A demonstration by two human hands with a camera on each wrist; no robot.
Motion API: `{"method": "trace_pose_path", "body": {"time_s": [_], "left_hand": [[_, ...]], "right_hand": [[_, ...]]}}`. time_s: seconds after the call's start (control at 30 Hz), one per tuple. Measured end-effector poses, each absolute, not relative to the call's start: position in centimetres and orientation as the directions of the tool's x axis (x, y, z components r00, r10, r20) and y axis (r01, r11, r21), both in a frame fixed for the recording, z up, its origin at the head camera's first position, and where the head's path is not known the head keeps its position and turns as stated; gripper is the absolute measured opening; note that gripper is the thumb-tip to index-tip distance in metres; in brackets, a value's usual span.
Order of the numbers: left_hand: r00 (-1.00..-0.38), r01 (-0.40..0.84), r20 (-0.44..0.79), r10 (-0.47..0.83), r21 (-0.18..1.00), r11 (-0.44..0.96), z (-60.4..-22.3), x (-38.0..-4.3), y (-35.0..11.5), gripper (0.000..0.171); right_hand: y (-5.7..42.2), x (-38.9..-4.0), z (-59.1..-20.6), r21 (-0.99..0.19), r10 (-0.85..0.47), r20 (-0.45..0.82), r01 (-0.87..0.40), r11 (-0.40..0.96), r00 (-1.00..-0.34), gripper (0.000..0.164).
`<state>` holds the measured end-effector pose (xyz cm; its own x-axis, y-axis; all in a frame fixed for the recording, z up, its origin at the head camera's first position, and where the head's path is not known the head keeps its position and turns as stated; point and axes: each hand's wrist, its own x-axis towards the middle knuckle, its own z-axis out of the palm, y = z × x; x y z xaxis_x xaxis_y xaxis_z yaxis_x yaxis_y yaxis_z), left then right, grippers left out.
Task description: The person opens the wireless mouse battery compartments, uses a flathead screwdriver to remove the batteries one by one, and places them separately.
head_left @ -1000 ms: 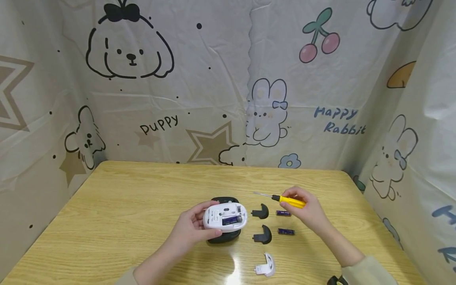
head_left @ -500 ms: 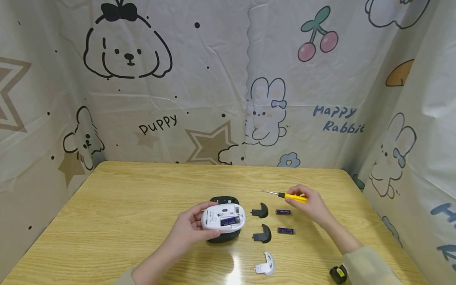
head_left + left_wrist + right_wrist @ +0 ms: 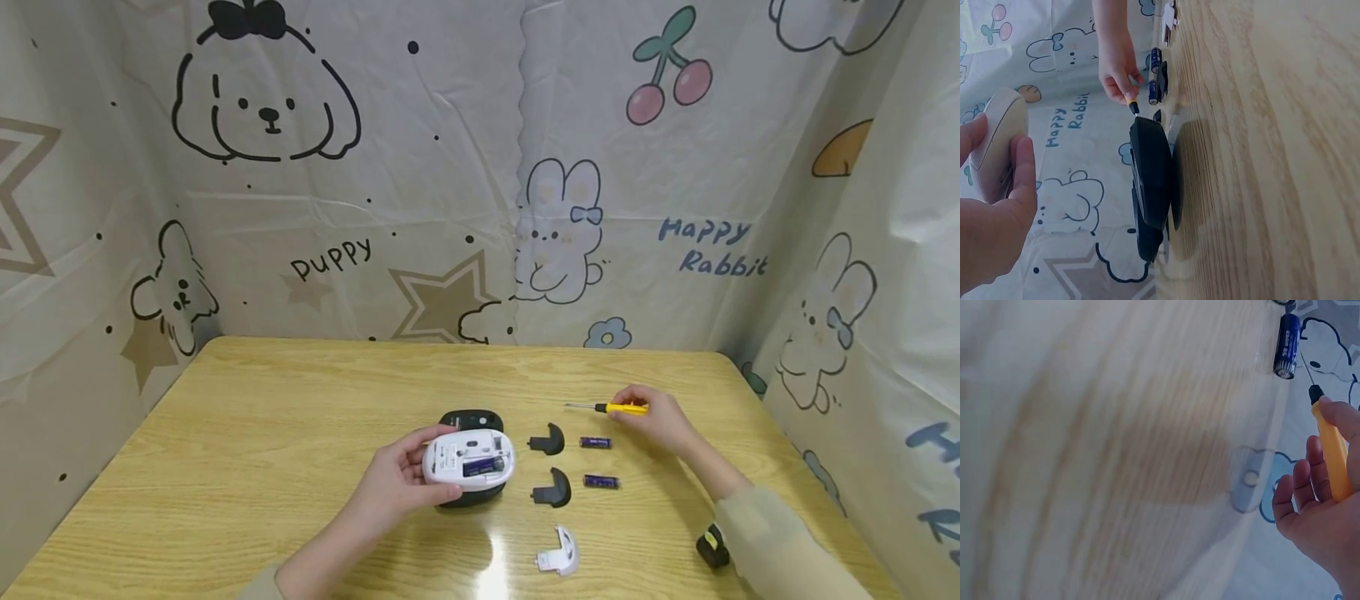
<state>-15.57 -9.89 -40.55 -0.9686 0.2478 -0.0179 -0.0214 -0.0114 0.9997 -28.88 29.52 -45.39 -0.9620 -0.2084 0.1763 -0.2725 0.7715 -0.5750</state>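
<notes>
In the head view my left hand [image 3: 393, 483] grips a white computer mouse [image 3: 447, 461] by its left end, underside up. A purple battery [image 3: 482, 467] shows in its open compartment. In the left wrist view the white mouse [image 3: 1000, 140] is held well clear of the table, fingers and thumb on its sides. Farther right, my right hand [image 3: 663, 421] holds a screwdriver [image 3: 628, 409] by its yellow handle, the metal shaft pointing left. The right wrist view shows the thumb pressed along that handle [image 3: 1332, 456], with the remaining fingers loosely curled beside it.
Two black mice [image 3: 471, 419] lie behind and below the white one, partly hidden. To their right are two black battery covers [image 3: 556, 439], a white cover [image 3: 562, 557] and two purple batteries [image 3: 596, 443]. A black box with a yellow patch [image 3: 712, 547] is beside the right sleeve.
My right hand has moved right with the screwdriver, and the handle now lies more level. The left hand and the white mouse have hardly moved.
</notes>
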Motion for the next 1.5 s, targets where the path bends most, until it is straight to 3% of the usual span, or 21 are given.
{"method": "trace_pose_path", "body": {"time_s": [0.93, 1.27, 1.5], "left_hand": [[-0.968, -0.027, -0.028, 0.249, 1.000, 0.008, -40.8, -15.3, -9.9, 0.072], [-0.978, -0.021, -0.027, 0.205, 0.999, 0.035, -40.7, -15.5, -9.9, 0.072], [-0.982, -0.013, -0.024, 0.188, 0.998, 0.060, -40.3, -15.7, -9.9, 0.072]], "right_hand": [[30.6, -30.7, -46.5, -0.532, -0.228, 0.088, -0.239, 0.812, -0.970, 0.020], [29.2, -28.9, -43.0, -0.570, -0.143, 0.138, -0.197, 0.798, -0.980, 0.033], [27.1, -26.9, -40.4, -0.583, -0.183, 0.235, -0.289, 0.760, -0.955, 0.038]]}}
